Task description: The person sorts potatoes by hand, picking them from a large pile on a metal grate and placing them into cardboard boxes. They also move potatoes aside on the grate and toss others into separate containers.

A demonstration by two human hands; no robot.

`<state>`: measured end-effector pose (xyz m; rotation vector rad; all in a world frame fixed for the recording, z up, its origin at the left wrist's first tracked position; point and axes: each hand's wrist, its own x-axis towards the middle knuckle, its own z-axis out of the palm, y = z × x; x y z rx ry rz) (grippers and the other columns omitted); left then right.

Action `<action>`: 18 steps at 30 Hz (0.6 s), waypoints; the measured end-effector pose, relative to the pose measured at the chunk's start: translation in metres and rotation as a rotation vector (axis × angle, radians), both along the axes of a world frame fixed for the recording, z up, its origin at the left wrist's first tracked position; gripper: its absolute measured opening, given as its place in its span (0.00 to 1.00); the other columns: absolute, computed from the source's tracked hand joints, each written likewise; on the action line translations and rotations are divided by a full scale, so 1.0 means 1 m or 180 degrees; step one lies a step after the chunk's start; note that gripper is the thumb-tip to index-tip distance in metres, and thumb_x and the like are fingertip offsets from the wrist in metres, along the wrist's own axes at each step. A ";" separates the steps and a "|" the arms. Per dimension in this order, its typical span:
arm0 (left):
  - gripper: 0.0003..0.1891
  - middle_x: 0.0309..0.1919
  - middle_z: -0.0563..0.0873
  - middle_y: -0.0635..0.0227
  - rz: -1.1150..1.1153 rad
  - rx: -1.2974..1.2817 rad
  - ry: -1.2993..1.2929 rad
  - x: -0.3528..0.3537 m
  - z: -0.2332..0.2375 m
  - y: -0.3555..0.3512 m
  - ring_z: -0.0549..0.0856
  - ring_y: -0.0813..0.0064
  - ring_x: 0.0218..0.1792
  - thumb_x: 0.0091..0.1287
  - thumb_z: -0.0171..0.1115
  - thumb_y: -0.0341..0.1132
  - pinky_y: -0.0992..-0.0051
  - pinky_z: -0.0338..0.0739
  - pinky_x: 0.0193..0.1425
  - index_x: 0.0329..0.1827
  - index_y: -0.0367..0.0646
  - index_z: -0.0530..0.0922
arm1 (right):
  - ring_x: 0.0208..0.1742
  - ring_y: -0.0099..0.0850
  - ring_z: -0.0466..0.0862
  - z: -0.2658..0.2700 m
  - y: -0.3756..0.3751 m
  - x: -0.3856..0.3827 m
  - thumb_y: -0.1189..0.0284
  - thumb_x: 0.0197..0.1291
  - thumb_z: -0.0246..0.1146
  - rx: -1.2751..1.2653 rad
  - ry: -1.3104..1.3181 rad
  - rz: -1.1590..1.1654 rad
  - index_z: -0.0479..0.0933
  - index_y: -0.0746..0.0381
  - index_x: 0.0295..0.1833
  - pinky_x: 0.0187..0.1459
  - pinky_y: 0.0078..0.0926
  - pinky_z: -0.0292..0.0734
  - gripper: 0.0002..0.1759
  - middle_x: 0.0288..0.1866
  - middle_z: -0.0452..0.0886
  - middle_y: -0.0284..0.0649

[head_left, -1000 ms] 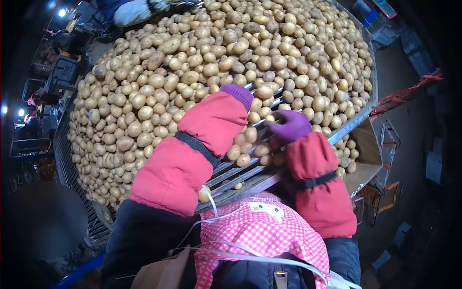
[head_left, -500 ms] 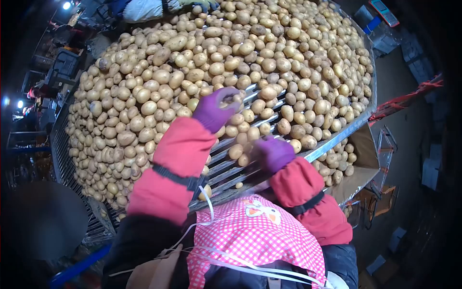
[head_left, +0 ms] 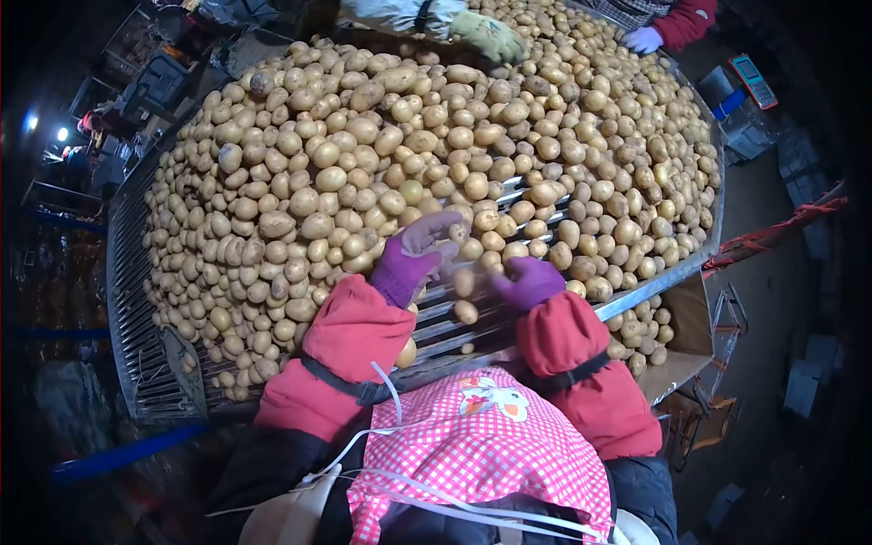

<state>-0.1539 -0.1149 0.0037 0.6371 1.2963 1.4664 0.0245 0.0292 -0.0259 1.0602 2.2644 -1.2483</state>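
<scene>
My left hand (head_left: 413, 259), in a purple glove, is over the slatted metal rack (head_left: 440, 329). Its fingers are spread and curved beside a small potato (head_left: 459, 232). Facing it from the right is my right hand (head_left: 530, 283), also purple-gloved, with thumb and fingers apart, the fingertips slightly blurred. Between the two hands are loose potatoes (head_left: 465, 312), one of them smeared by motion. A large heap of potatoes (head_left: 318, 173) covers most of the rack behind my hands.
Across the heap, a co-worker's gloved hand (head_left: 490, 38) touches potatoes; another co-worker's hand (head_left: 643, 40) rests by the far edge. A metal rim (head_left: 649, 289) borders the right side, with a potato-filled box (head_left: 681, 341) below it. A handheld device (head_left: 754, 82) stands beyond.
My left hand has opened and moved down toward me. Fewer potatoes lie on the slats between my hands. The view has shifted, bringing more of the co-workers into sight.
</scene>
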 end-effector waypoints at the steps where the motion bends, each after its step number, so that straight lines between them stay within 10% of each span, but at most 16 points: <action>1: 0.24 0.55 0.83 0.66 0.0007 0.0094 0.0047 0.002 -0.002 0.000 0.80 0.84 0.37 0.70 0.63 0.31 0.80 0.78 0.41 0.69 0.41 0.73 | 0.45 0.34 0.86 -0.013 0.000 0.013 0.46 0.61 0.61 -0.0286 0.0529 -0.0664 0.83 0.54 0.58 0.39 0.33 0.80 0.28 0.54 0.85 0.41; 4: 0.23 0.58 0.83 0.65 -0.0322 0.0213 0.1148 0.025 0.004 0.005 0.82 0.81 0.47 0.69 0.66 0.34 0.76 0.80 0.52 0.67 0.40 0.76 | 0.43 0.28 0.82 -0.006 -0.013 0.042 0.44 0.63 0.60 -0.3287 0.2075 -0.2151 0.75 0.54 0.68 0.34 0.27 0.74 0.35 0.59 0.82 0.37; 11: 0.22 0.55 0.86 0.67 -0.1326 0.0398 0.2350 0.096 0.012 0.040 0.84 0.78 0.55 0.67 0.69 0.39 0.74 0.79 0.59 0.64 0.46 0.80 | 0.37 0.26 0.79 -0.003 -0.038 0.092 0.58 0.64 0.66 -0.2900 0.3617 -0.2572 0.66 0.60 0.72 0.29 0.17 0.74 0.34 0.56 0.80 0.43; 15: 0.20 0.53 0.87 0.61 -0.0537 0.0122 0.2633 0.063 0.018 0.040 0.86 0.67 0.52 0.68 0.67 0.39 0.70 0.82 0.55 0.63 0.49 0.81 | 0.33 0.27 0.80 -0.028 -0.032 0.180 0.65 0.65 0.68 -0.3032 0.4757 -0.2956 0.67 0.55 0.70 0.21 0.16 0.72 0.30 0.51 0.81 0.45; 18: 0.22 0.55 0.87 0.58 0.0086 -0.0951 0.3487 -0.020 0.012 0.041 0.86 0.67 0.55 0.69 0.64 0.40 0.69 0.80 0.59 0.66 0.48 0.79 | 0.33 0.25 0.78 -0.045 -0.013 0.264 0.64 0.67 0.67 -0.2111 0.4051 -0.4064 0.67 0.48 0.71 0.22 0.14 0.72 0.29 0.50 0.82 0.41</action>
